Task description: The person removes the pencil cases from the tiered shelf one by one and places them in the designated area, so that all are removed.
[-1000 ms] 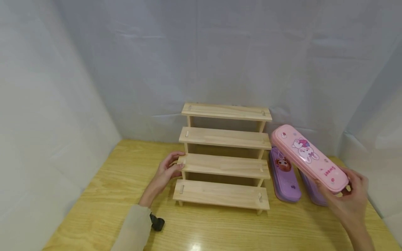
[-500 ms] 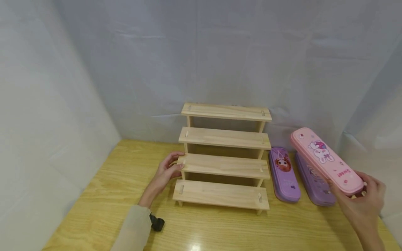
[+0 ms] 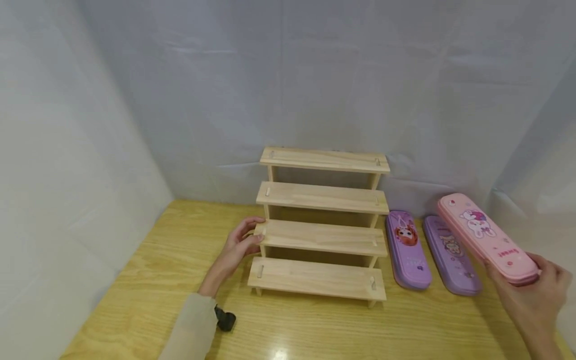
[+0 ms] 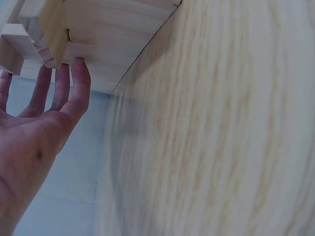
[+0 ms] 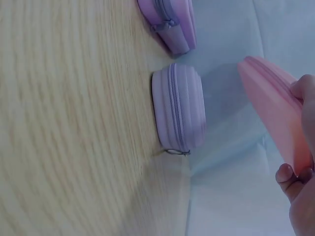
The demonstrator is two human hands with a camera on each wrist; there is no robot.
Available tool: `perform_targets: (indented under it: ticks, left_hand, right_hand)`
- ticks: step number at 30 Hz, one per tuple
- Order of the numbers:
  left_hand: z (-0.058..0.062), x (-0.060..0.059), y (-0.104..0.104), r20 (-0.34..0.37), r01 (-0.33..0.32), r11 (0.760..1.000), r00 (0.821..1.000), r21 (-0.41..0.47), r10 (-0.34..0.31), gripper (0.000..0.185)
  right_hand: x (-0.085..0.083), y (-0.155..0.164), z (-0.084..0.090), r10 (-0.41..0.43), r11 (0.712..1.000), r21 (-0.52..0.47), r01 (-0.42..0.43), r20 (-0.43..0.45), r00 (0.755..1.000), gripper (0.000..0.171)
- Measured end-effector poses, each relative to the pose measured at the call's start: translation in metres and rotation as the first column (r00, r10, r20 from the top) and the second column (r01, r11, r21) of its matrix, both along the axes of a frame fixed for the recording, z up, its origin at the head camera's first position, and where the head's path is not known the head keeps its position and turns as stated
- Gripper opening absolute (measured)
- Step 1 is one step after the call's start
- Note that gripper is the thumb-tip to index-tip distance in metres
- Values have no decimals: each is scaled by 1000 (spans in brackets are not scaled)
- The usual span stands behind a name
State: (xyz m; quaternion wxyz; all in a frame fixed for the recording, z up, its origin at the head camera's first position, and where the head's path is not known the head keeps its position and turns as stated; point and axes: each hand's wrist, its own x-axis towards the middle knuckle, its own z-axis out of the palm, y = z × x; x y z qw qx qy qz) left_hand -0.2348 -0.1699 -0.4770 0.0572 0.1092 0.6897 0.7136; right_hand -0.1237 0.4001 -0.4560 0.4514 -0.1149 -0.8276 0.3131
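Observation:
A pale wooden four-tier display stand [image 3: 317, 280] stands mid-table. My left hand [image 3: 236, 250] holds its left end at the second step from the front. In the left wrist view, several fingertips [image 4: 80, 66] meet its side panel. Over at the right, my right hand [image 3: 535, 295] grips the lower end of a pink pencil case [image 3: 488, 237] printed with a rabbit and "Sweet". The right wrist view has this pink case [image 5: 275, 105] tilted and raised above table height. Two purple pencil cases [image 3: 408, 250] [image 3: 451, 255] lie side by side, right of the stand.
The yellowish wooden table [image 3: 288, 330] is enclosed by pale grey-white cloth [image 3: 315, 75] at the back and both sides. A small black object [image 3: 226, 320] is attached at the left wrist, beside the sleeve [image 3: 193, 325].
My right hand has carried the pink pencil case rightward and slightly down, uncovering the right purple case. My left hand and the stand have stayed in place.

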Motion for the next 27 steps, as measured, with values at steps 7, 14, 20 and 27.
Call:
perform_targets:
  ticks: [7, 14, 20, 27]
  left_hand:
    - [1, -1, 0, 2, 2, 1000, 1000, -6, -2, 45]
    - [3, -1, 1, 4, 6, 1000, 1000, -5, -6, 46]
    - [2, -1, 1, 7, 3, 1000, 1000, -8, -3, 46]
    - [3, 1, 1, 10, 0, 1000, 1000, -2, 0, 46]
  right_hand:
    - [0, 12, -2, -49, 998, -40, 53, 84, 995, 70]
    - [3, 25, -5, -119, 991, -29, 132, 281, 952, 72]
    - [5, 35, -3, -126, 980, -84, 182, 446, 886, 79]
    - [9, 41, -1, -126, 978, -68, 199, 566, 814, 85]
